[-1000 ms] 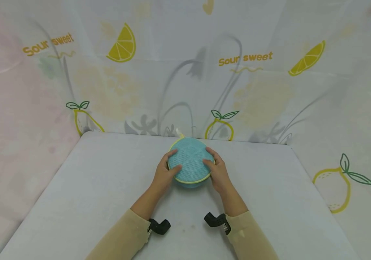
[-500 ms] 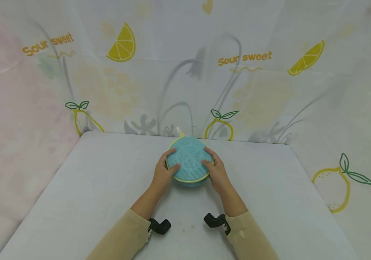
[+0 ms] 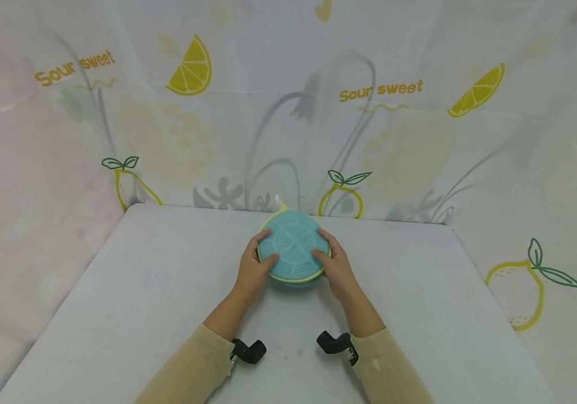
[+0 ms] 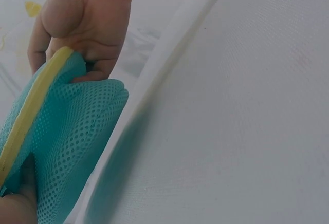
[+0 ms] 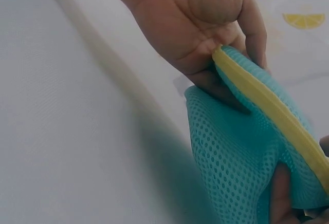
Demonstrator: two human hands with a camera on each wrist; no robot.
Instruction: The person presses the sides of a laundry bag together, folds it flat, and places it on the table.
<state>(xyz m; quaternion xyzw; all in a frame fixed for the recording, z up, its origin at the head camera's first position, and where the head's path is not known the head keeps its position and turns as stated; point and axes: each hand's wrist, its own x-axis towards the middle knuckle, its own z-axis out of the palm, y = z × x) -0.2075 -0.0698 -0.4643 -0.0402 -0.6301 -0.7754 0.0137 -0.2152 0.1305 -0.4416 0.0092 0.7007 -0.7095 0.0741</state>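
A round turquoise mesh laundry bag [image 3: 294, 244] with yellow edging is held between both hands at the middle of the table. My left hand [image 3: 254, 269] grips its left side, thumb over the top face and the other fingers beneath. On the opposite side my right hand [image 3: 338, 266] grips the edge in the same way. In the left wrist view, the left hand [image 4: 92, 23] pinches the yellow-trimmed rim, while the mesh [image 4: 77, 136] bulges below. The right wrist view shows the right hand [image 5: 195, 34] with fingers pressed into the soft mesh [image 5: 226, 147] under the trim.
A white table [image 3: 167, 292] lies under the hands. Behind it hangs a pale cloth backdrop [image 3: 278, 67] printed with lemons and lettering. Black wrist mounts [image 3: 249, 352] sit at both beige sleeves [image 3: 192, 365].
Both hands have shifted the bag slightly away from me and a little to the left. Their hold on it looks the same.
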